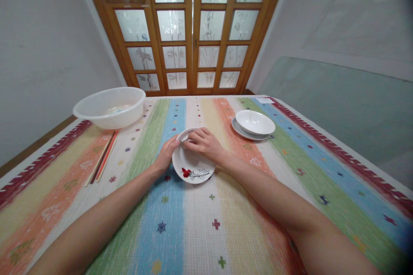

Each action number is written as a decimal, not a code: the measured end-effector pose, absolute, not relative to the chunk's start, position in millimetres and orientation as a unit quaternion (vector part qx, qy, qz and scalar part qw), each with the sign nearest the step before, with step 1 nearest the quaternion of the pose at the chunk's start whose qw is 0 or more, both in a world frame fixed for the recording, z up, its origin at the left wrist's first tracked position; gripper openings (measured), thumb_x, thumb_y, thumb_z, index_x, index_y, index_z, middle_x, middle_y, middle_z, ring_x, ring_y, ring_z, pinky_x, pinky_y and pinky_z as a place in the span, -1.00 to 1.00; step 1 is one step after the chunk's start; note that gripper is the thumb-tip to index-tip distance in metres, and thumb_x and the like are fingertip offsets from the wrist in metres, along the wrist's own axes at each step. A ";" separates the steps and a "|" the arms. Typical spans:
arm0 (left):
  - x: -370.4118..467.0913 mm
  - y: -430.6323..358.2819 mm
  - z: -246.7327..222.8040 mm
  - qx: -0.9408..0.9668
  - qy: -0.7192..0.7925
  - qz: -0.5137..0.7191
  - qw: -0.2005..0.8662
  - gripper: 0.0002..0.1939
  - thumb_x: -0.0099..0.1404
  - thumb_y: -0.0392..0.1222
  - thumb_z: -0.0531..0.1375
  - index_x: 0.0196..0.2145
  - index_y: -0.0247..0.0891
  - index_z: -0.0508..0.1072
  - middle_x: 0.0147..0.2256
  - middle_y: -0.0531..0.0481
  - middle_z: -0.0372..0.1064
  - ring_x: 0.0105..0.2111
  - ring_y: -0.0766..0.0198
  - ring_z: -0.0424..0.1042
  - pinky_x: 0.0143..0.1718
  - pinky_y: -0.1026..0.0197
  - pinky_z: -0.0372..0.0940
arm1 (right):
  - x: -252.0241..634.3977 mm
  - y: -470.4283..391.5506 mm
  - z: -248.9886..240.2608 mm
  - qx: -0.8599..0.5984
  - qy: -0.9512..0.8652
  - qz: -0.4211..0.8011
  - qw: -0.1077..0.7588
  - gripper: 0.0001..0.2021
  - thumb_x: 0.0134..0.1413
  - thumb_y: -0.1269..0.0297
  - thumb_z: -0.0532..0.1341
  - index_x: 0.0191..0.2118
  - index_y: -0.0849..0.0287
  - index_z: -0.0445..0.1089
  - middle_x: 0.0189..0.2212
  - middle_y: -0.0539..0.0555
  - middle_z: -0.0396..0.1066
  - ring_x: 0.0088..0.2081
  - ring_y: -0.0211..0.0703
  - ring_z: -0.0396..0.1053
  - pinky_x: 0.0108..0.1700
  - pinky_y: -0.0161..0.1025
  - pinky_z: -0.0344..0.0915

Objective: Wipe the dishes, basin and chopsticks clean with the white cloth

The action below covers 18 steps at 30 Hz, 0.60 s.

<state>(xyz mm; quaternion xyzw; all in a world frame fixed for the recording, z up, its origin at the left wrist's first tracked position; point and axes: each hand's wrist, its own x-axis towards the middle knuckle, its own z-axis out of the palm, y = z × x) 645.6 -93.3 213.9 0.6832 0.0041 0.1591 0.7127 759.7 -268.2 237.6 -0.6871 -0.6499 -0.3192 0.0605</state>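
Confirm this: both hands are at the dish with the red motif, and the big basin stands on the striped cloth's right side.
Wrong side: the head view shows the basin on the left side of the cloth. The left hand and right hand are at the dish.

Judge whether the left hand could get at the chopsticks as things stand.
Probably yes: the chopsticks lie uncovered on the tablecloth to that side, though the left hand would likely have to leave the plate first.
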 end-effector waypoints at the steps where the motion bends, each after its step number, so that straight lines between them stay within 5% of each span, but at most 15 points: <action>1: 645.3 -93.2 214.6 0.680 0.008 0.177 0.712 -0.51 0.35 0.12 0.14 0.06 -0.25 0.51 0.04 -0.14 0.49 0.03 -0.06 0.43 0.09 0.01 0.30 | 759.9 -268.0 238.4 -0.714 -0.622 -0.317 0.059 -0.81 0.45 0.33 0.08 -0.05 0.09 0.44 -0.14 0.14 0.40 -0.07 -0.04 0.23 0.01 -0.08 0.11; 9: 643.3 -91.4 211.2 0.666 0.062 0.278 0.689 -0.49 0.36 0.17 0.10 0.12 -0.17 0.44 0.03 -0.09 0.48 0.03 -0.01 0.44 0.03 0.07 0.33 | 745.8 -259.7 228.3 -0.839 -0.507 -0.188 0.061 -0.88 0.38 0.37 0.14 -0.12 0.20 0.42 -0.21 0.17 0.40 -0.19 -0.07 0.30 -0.20 -0.19 0.15; 18: 643.2 -94.2 204.8 0.667 0.034 0.247 0.702 -0.50 0.39 0.13 0.08 0.13 -0.22 0.41 0.04 -0.13 0.45 0.08 -0.01 0.37 0.10 0.05 0.26 | 722.4 -250.3 224.4 -0.804 -0.529 -0.143 0.231 -0.77 0.40 0.37 0.08 0.00 0.06 0.47 -0.13 0.07 0.41 -0.09 -0.13 0.32 -0.11 -0.27 0.21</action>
